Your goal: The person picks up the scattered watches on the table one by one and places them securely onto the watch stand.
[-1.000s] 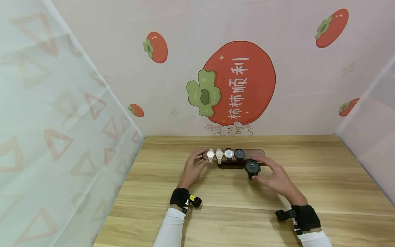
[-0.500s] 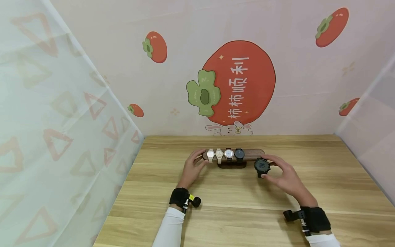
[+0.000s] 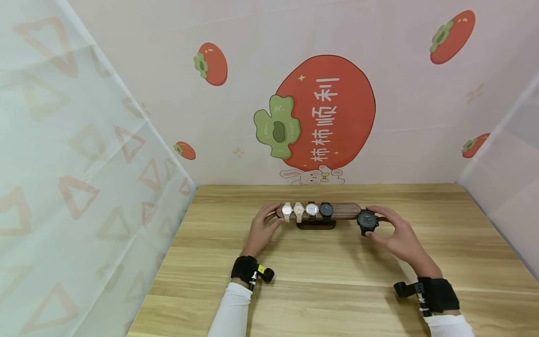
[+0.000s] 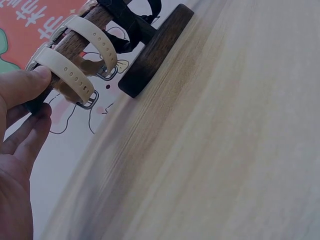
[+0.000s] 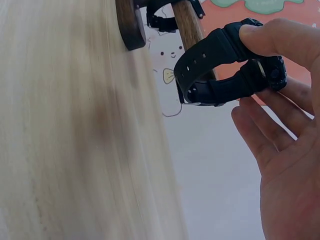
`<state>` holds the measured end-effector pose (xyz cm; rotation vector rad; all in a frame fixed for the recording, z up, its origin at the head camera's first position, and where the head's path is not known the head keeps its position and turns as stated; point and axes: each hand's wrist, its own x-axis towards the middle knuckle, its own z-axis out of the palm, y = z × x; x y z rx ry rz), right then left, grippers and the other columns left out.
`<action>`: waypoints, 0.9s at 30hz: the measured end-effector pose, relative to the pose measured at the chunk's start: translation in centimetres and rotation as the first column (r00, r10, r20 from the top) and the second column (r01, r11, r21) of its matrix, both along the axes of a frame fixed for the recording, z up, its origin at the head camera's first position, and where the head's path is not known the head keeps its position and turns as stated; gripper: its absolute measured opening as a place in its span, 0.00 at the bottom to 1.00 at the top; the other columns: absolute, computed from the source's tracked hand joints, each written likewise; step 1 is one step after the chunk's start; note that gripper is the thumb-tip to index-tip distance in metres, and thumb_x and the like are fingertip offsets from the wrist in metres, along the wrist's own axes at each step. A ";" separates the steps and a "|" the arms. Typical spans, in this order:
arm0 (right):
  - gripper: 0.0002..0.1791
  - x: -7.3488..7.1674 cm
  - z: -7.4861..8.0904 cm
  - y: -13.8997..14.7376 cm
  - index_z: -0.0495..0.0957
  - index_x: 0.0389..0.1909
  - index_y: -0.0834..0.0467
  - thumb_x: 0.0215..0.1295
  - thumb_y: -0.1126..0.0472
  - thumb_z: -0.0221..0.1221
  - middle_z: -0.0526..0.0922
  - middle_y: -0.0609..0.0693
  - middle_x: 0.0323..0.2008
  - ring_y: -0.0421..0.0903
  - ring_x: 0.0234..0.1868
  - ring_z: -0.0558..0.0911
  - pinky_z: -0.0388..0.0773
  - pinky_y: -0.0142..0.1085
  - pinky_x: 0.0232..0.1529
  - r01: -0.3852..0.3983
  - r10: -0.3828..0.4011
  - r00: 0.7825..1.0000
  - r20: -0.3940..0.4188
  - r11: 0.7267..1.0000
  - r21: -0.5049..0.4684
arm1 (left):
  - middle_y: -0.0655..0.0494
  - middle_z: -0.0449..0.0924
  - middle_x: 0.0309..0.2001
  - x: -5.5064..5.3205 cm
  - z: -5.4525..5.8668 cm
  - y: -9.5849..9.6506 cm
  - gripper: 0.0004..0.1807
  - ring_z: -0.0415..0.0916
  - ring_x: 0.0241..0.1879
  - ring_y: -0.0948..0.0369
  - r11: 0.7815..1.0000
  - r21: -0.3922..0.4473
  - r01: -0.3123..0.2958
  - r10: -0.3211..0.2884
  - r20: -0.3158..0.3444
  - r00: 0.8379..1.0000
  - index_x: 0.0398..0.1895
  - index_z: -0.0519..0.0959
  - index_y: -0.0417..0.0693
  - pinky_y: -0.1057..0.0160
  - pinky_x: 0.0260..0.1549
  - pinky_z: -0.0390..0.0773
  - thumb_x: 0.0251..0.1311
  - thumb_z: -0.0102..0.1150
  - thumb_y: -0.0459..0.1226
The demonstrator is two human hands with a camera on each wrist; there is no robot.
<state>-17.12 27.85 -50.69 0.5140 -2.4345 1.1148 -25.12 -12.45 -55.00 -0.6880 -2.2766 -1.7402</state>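
Note:
A dark wooden watch stand (image 3: 346, 211) stands on a low base towards the back of the table. My left hand (image 3: 261, 231) holds the left end of its bar, thumb in front beside a cream-strapped watch (image 4: 65, 74). Between the thumb and fingers of my right hand (image 3: 400, 239) is a chunky black wristwatch (image 3: 368, 220), pinched by its case. Its buckled strap (image 5: 207, 57) forms a loop, which overlaps the bar's right end in the right wrist view. Two light watches, a white-faced watch (image 3: 312, 209) and a black-faced watch (image 3: 326, 209) sit side by side on the bar's left half.
The stand's base (image 3: 316, 225) rests on the wood-grain table (image 3: 303, 290). A printed cloth wall (image 3: 236, 117) rises behind the table's far edge, with more cloth at both sides. Both wrists wear black camera straps (image 3: 244, 269).
My right hand has carried the black wristwatch rightward and slightly back, from in front of the bar to its right end. My left hand has stayed at the left end.

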 end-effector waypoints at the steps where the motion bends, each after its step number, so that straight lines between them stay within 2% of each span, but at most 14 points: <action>1: 0.42 0.0 0.0 0.1 0.77 0.71 0.54 0.53 0.71 0.79 0.81 0.59 0.64 0.20 0.63 0.70 0.69 0.13 0.59 0.001 -0.001 1.000 0.002 1.000 0.000 | 0.42 0.75 0.69 0.0 0.0 0.0 0.30 0.75 0.70 0.45 1.000 0.002 -0.002 0.002 0.004 1.000 0.72 0.76 0.42 0.57 0.70 0.79 0.68 0.69 0.31; 5: 0.42 -0.4 0.0 0.4 0.76 0.72 0.54 0.54 0.72 0.78 0.80 0.59 0.66 0.21 0.64 0.70 0.71 0.16 0.59 0.008 -0.008 1.000 0.020 1.000 -0.003 | 0.43 0.76 0.69 0.0 -0.1 0.0 0.30 0.76 0.69 0.46 1.000 0.008 -0.007 0.007 0.006 1.000 0.72 0.76 0.43 0.57 0.70 0.80 0.67 0.69 0.31; 7: 0.42 -0.6 0.0 0.5 0.76 0.73 0.54 0.55 0.72 0.78 0.80 0.60 0.67 0.30 0.65 0.74 0.72 0.18 0.59 0.019 -0.020 0.999 0.033 1.000 0.007 | 0.42 0.76 0.69 0.0 -0.1 0.0 0.30 0.76 0.69 0.45 1.000 0.012 -0.007 0.007 -0.003 1.000 0.72 0.76 0.42 0.55 0.70 0.80 0.67 0.69 0.30; 9: 0.42 -0.8 0.0 0.6 0.75 0.73 0.55 0.56 0.72 0.77 0.79 0.60 0.68 0.43 0.66 0.76 0.74 0.20 0.59 0.023 -0.024 0.998 0.049 1.000 0.016 | 0.42 0.76 0.69 0.0 -0.1 0.1 0.30 0.76 0.69 0.44 1.000 0.018 -0.007 0.007 -0.010 1.000 0.72 0.77 0.42 0.54 0.70 0.80 0.67 0.69 0.30; 11: 0.42 -1.1 0.0 0.6 0.74 0.74 0.55 0.57 0.72 0.76 0.78 0.61 0.69 0.55 0.66 0.77 0.74 0.22 0.59 0.023 -0.025 0.998 0.061 0.999 0.030 | 0.41 0.76 0.69 0.1 -0.1 0.1 0.30 0.76 0.69 0.43 1.000 0.023 -0.007 0.007 -0.020 1.000 0.72 0.77 0.42 0.53 0.69 0.80 0.67 0.69 0.30; 13: 0.42 -1.4 0.0 0.6 0.73 0.75 0.56 0.58 0.73 0.75 0.78 0.62 0.69 0.62 0.66 0.76 0.76 0.25 0.59 0.017 -0.020 0.997 0.070 0.999 0.040 | 0.41 0.76 0.69 0.1 -0.1 0.1 0.30 0.76 0.69 0.44 1.000 0.025 -0.009 0.009 -0.023 1.000 0.72 0.77 0.42 0.53 0.69 0.81 0.67 0.69 0.29; 14: 0.42 -1.5 0.0 0.6 0.73 0.75 0.57 0.58 0.73 0.75 0.77 0.63 0.69 0.63 0.66 0.76 0.77 0.25 0.59 0.013 -0.016 0.997 0.077 0.999 0.036 | 0.41 0.76 0.69 0.1 -0.1 0.1 0.30 0.76 0.69 0.43 1.000 0.025 -0.010 0.011 -0.025 1.000 0.72 0.77 0.42 0.53 0.69 0.80 0.67 0.69 0.29; 17: 0.41 -1.9 0.1 0.4 0.72 0.75 0.58 0.59 0.73 0.74 0.77 0.64 0.69 0.64 0.65 0.78 0.81 0.36 0.60 0.014 -0.017 0.995 0.098 0.999 0.034 | 0.41 0.76 0.69 0.0 -0.2 0.0 0.30 0.75 0.69 0.43 1.000 0.019 -0.013 0.014 -0.024 1.000 0.72 0.77 0.42 0.55 0.69 0.80 0.67 0.69 0.29; 21: 0.41 -2.3 0.2 0.3 0.71 0.76 0.59 0.60 0.73 0.73 0.76 0.67 0.70 0.68 0.67 0.77 0.80 0.60 0.62 0.003 -0.005 0.991 0.137 1.000 0.016 | 0.42 0.75 0.70 0.0 -0.2 0.0 0.30 0.75 0.70 0.44 1.000 0.016 -0.014 0.015 -0.010 1.000 0.72 0.77 0.44 0.57 0.70 0.80 0.67 0.69 0.30; 23: 0.41 -2.6 0.1 0.2 0.70 0.76 0.60 0.61 0.74 0.72 0.75 0.68 0.71 0.70 0.68 0.75 0.77 0.65 0.63 -0.006 0.004 0.989 0.150 1.000 0.010 | 0.42 0.76 0.70 0.0 -0.3 0.0 0.30 0.76 0.69 0.44 1.000 0.016 -0.015 0.015 -0.004 1.000 0.72 0.77 0.43 0.58 0.70 0.80 0.67 0.69 0.30; 27: 0.41 -3.0 -0.3 0.2 0.70 0.76 0.61 0.61 0.73 0.72 0.75 0.69 0.71 0.72 0.69 0.75 0.77 0.66 0.64 -0.007 0.004 0.986 0.164 1.000 0.016 | 0.42 0.76 0.70 -0.1 -0.3 0.0 0.30 0.76 0.69 0.43 1.000 0.016 -0.009 0.009 -0.001 1.000 0.72 0.76 0.40 0.58 0.70 0.80 0.67 0.69 0.31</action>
